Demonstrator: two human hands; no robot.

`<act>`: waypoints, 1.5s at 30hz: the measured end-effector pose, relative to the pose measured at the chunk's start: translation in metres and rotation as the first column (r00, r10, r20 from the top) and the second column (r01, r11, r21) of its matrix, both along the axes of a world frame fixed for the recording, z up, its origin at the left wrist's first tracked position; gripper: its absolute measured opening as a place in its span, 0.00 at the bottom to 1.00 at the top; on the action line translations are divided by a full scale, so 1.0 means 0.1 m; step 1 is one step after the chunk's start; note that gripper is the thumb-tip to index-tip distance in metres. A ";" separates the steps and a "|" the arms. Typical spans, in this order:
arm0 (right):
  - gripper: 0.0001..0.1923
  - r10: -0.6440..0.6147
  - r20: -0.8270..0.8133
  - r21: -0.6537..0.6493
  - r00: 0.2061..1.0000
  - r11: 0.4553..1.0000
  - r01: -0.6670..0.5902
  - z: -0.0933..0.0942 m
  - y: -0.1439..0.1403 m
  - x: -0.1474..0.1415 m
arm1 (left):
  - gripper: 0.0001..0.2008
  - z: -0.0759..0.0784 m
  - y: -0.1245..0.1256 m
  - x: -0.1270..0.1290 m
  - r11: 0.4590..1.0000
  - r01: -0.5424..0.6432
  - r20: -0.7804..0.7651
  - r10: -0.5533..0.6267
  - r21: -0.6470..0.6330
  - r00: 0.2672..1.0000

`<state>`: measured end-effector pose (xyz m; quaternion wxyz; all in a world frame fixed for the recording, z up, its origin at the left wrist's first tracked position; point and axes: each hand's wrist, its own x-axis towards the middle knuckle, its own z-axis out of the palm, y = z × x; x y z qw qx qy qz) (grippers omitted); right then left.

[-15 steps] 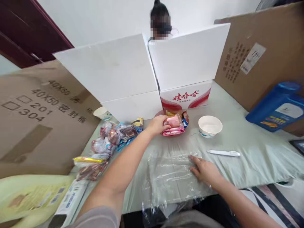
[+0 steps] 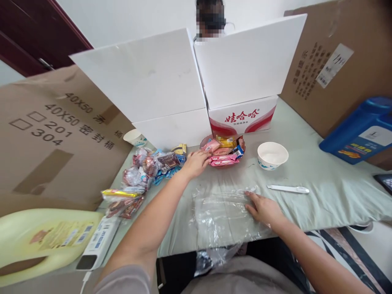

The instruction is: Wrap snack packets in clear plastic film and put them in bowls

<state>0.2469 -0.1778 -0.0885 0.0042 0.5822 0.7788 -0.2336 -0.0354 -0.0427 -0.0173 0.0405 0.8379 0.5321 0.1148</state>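
My left hand [image 2: 197, 164] is at the left edge of a reddish bowl [image 2: 225, 166], fingers stretched out and apart, nothing visible in them. Pink, yellow and blue wrapped snacks [image 2: 226, 151] fill the bowl; one pink packet [image 2: 211, 145] leans against its left side. Flat on the cloth lies a clear plastic bag [image 2: 220, 214], its near end hanging over the table edge. My right hand [image 2: 265, 210] rests on the bag's right side, thumb apart from the fingers. A heap of wrapped snacks [image 2: 147, 173] lies left of my left hand.
To the right are a white paper bowl [image 2: 272, 156], a white utility knife [image 2: 288, 189] and a blue bottle [image 2: 358, 130]. Cardboard boxes [image 2: 61, 122] and a white carton [image 2: 241, 118] wall the table. A yellow jug [image 2: 61, 232] and white power strip [image 2: 99, 243] are front left. A person is behind.
My left hand has drawn back left from the bowl, leaving a pink packet on the snacks. My right hand stays on the bag. The view has tilted slightly.
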 end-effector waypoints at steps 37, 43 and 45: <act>0.12 -0.112 -0.617 0.024 0.779 0.987 0.161 0.08 -0.34 0.31 | 0.11 -0.53 -1.89 -0.29 0.875 -0.264 0.404 0.431 -0.406 0.807; 0.19 -0.214 -0.430 0.122 0.877 0.949 0.291 -0.15 -0.05 -0.08 | 0.16 -0.71 -1.76 -0.28 0.745 -0.610 0.211 0.664 -0.271 0.717; 0.21 -0.204 -0.303 0.195 0.931 0.943 0.270 -0.18 -0.01 -0.12 | 0.15 -0.74 -1.76 -0.31 0.734 -0.628 0.154 0.673 -0.259 0.723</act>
